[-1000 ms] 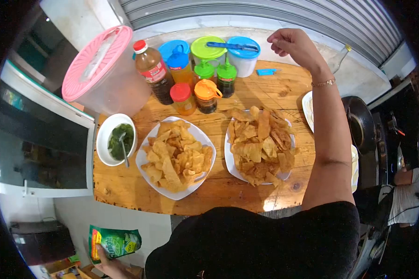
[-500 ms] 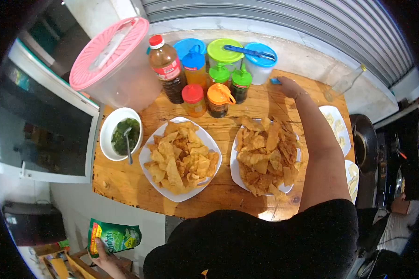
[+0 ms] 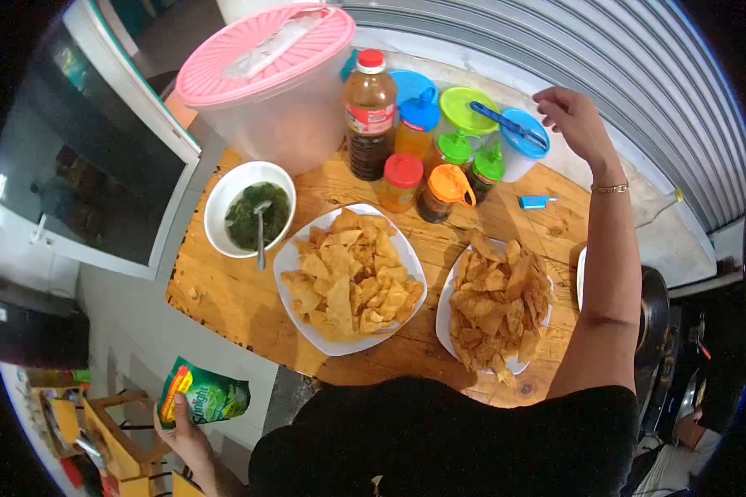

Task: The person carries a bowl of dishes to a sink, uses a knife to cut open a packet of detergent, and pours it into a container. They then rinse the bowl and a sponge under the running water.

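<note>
My left hand (image 3: 186, 435) grips a green Sunlight pouch (image 3: 207, 396) at the lower left, beyond the table's front edge. Raised over the back right of the table, my right hand (image 3: 574, 124) has its fingers apart and slightly bent, with nothing in them. Just left of it is a white tub with a blue lid (image 3: 526, 132), and blue tongs (image 3: 506, 124) lie across this lid and the green lid (image 3: 467, 110). A small blue object (image 3: 537, 202) lies on the wooden table below my right hand.
Two white plates of fried crackers (image 3: 356, 273) (image 3: 501, 306) stand near the front. A bowl of greens (image 3: 249, 209) with a spoon is at the left. Behind are sauce bottles (image 3: 403, 182), a tall dark bottle (image 3: 370, 116) and a pink-lidded container (image 3: 265, 99).
My right hand has let go of the small blue object and risen off the table. My left hand still holds the pouch. The view has shifted, so the table items appear further right.
</note>
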Demonstrator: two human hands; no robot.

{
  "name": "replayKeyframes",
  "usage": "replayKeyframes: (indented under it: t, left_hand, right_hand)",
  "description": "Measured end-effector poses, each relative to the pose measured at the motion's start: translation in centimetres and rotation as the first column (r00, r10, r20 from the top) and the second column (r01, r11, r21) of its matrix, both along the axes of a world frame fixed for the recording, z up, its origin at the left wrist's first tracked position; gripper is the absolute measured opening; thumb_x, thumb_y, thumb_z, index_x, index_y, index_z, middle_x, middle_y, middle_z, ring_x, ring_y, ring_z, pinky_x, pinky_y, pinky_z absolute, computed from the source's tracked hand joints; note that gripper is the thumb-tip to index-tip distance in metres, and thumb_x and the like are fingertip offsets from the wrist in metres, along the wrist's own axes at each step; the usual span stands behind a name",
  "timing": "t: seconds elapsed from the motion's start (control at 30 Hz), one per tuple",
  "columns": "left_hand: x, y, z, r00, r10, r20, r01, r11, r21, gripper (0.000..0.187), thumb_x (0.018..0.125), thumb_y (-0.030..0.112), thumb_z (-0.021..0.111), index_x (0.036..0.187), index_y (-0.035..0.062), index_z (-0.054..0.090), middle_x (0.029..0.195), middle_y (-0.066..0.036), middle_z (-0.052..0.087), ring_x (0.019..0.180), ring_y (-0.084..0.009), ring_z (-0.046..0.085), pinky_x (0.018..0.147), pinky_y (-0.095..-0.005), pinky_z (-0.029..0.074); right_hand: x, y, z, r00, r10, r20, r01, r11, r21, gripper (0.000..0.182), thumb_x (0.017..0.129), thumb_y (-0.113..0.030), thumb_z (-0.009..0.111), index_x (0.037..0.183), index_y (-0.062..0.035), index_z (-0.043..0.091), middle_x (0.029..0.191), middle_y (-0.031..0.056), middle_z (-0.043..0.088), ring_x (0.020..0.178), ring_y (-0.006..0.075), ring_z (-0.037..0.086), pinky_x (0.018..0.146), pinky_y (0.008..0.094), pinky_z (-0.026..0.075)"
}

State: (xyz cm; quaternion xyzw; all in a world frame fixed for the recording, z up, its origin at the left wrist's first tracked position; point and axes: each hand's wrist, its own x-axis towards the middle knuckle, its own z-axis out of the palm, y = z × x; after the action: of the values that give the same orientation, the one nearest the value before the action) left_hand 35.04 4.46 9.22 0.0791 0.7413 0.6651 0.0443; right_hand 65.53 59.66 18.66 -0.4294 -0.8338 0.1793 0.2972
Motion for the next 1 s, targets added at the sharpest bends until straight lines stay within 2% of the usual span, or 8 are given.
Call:
replayKeyframes:
  t: [0.07, 0.17, 0.57, 0.7, 0.8, 0.87, 0.9, 1.0]
  left_hand:
    - [0.3, 0.3, 0.0, 1.000, 0.013, -0.025, -0.012, 0.999, 0.041, 0.019, 0.082, 0.014, 0.065, 0.092, 0.0003, 0.055, 0.082, -0.003, 0.057, 0.073, -0.0097, 0.052, 0.067, -0.0235, 0.042]
    - [0.3, 0.0, 0.2, 0.998, 0.039, -0.043, -0.037, 0.998, 0.048, 0.015, 0.083, 0.012, 0.064, 0.084, 0.0023, 0.053, 0.076, -0.001, 0.054, 0.069, -0.0078, 0.047, 0.066, -0.0219, 0.039]
    - [0.8, -3.3, -0.2, 0.997, -0.019, -0.076, 0.019, 1.000, 0.004, 0.024, 0.085, 0.010, 0.060, 0.068, 0.0056, 0.043, 0.066, 0.004, 0.041, 0.062, -0.0042, 0.034, 0.056, -0.0216, 0.030]
    - [0.8, -4.8, -1.1, 0.999, -0.017, -0.050, 0.019, 0.999, 0.039, 0.022, 0.086, 0.012, 0.061, 0.070, 0.0047, 0.047, 0.066, 0.005, 0.043, 0.062, -0.0038, 0.035, 0.056, -0.0210, 0.029]
    - [0.4, -5.9, -1.7, 1.000, 0.003, -0.010, -0.002, 1.000, 0.030, 0.018, 0.084, 0.012, 0.062, 0.075, 0.0024, 0.051, 0.070, 0.004, 0.047, 0.064, -0.0041, 0.040, 0.058, -0.0199, 0.032]
    - [0.6, -5.5, -1.9, 0.976, 0.218, 0.025, -0.218, 0.976, 0.015, 0.014, 0.082, 0.008, 0.064, 0.084, 0.0000, 0.053, 0.075, 0.002, 0.053, 0.069, -0.0055, 0.047, 0.062, -0.0203, 0.038]
    - [-0.4, -7.0, -2.3, 1.000, 0.013, -0.013, -0.013, 1.000, 0.003, 0.012, 0.082, 0.007, 0.064, 0.085, 0.0009, 0.054, 0.075, 0.002, 0.052, 0.068, -0.0054, 0.047, 0.061, -0.0202, 0.038]
    - [-2.3, -8.8, -2.5, 0.991, -0.136, 0.017, 0.137, 0.990, -0.022, 0.012, 0.082, 0.007, 0.063, 0.079, 0.0003, 0.054, 0.068, 0.003, 0.048, 0.064, -0.0046, 0.042, 0.055, -0.0220, 0.035]
  right_hand:
    - [-2.5, -1.8, 1.9, 0.983, 0.182, -0.025, -0.183, 0.981, -0.062, 0.021, 0.086, -0.017, 0.055, 0.096, 0.0002, 0.062, 0.073, 0.0017, 0.060, 0.067, 0.0090, 0.055, 0.061, 0.0236, 0.044]
    - [-4.7, -4.2, 4.3, 0.956, 0.291, -0.035, -0.289, 0.956, 0.059, 0.023, 0.082, -0.017, 0.056, 0.096, 0.0007, 0.062, 0.074, 0.0057, 0.061, 0.063, 0.0116, 0.054, 0.060, 0.0263, 0.044]
    - [-10.6, -10.3, 7.0, 0.914, 0.402, -0.056, -0.392, 0.910, 0.134, 0.019, 0.085, -0.014, 0.054, 0.092, 0.0017, 0.062, 0.075, 0.0055, 0.060, 0.065, 0.0115, 0.053, 0.061, 0.0257, 0.044]
    - [-10.8, -14.9, 8.4, 0.900, 0.418, -0.127, -0.395, 0.903, 0.168, 0.019, 0.084, -0.013, 0.055, 0.089, 0.0038, 0.061, 0.075, 0.0070, 0.058, 0.069, 0.0094, 0.051, 0.064, 0.0239, 0.042]
    - [-10.7, -19.4, 8.9, 0.893, 0.450, -0.024, -0.437, 0.877, 0.202, 0.016, 0.083, -0.011, 0.056, 0.085, 0.0043, 0.060, 0.075, 0.0072, 0.057, 0.070, 0.0121, 0.051, 0.065, 0.0241, 0.041]
    - [-10.8, -23.4, 9.2, 0.890, 0.455, 0.007, -0.448, 0.873, 0.194, 0.014, 0.082, -0.009, 0.055, 0.081, 0.0047, 0.058, 0.075, 0.0088, 0.056, 0.070, 0.0156, 0.052, 0.066, 0.0259, 0.041]
    - [-11.0, -25.3, 9.3, 0.886, 0.463, 0.018, -0.458, 0.869, 0.189, 0.013, 0.081, -0.008, 0.056, 0.080, 0.0050, 0.058, 0.075, 0.0095, 0.056, 0.071, 0.0164, 0.052, 0.066, 0.0266, 0.041]
    - [-11.4, -29.8, 9.1, 0.859, 0.511, 0.037, -0.512, 0.850, 0.125, 0.013, 0.077, -0.007, 0.058, 0.078, 0.0055, 0.057, 0.074, 0.0113, 0.055, 0.071, 0.0186, 0.053, 0.067, 0.0282, 0.040]
